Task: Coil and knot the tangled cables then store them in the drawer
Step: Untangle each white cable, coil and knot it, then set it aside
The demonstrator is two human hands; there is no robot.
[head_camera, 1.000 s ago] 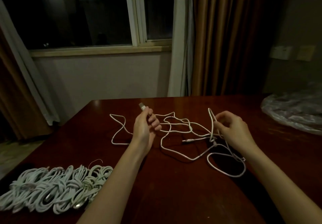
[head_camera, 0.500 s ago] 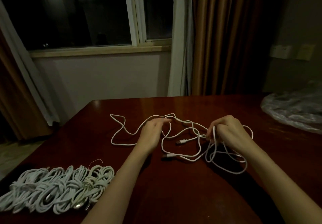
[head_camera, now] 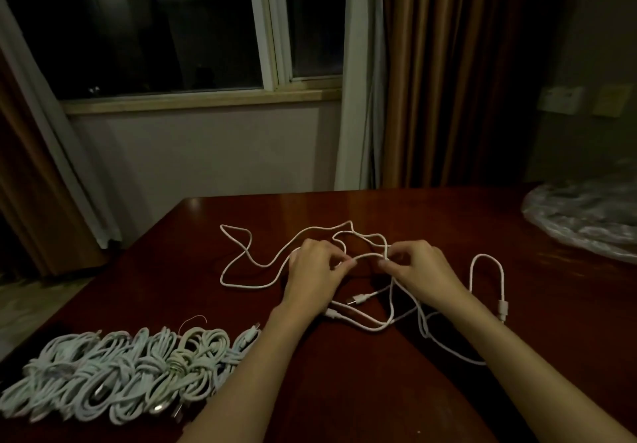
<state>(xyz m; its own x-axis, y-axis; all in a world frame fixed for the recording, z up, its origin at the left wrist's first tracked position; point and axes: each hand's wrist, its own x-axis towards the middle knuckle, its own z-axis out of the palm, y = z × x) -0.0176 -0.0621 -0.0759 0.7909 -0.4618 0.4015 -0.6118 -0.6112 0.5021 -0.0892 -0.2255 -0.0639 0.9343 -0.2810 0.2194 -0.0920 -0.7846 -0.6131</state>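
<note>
A dark red wooden counter [head_camera: 344,391] stands below a night-dark window [head_camera: 165,25], flanked by brown curtains [head_camera: 448,73]. Crumpled clear plastic wrap [head_camera: 586,218] lies at the counter's far right edge; two wall plates [head_camera: 560,99] are mounted beyond.

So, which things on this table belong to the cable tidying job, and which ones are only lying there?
Belonging to the job:
- loose tangled white cable, pinched by left hand and right hand
- row of coiled, knotted white cables, front left

Only lying about:
- crumpled clear plastic sheet, far right on the dark red wooden table
- brown curtain

No drawer is in view.
</note>
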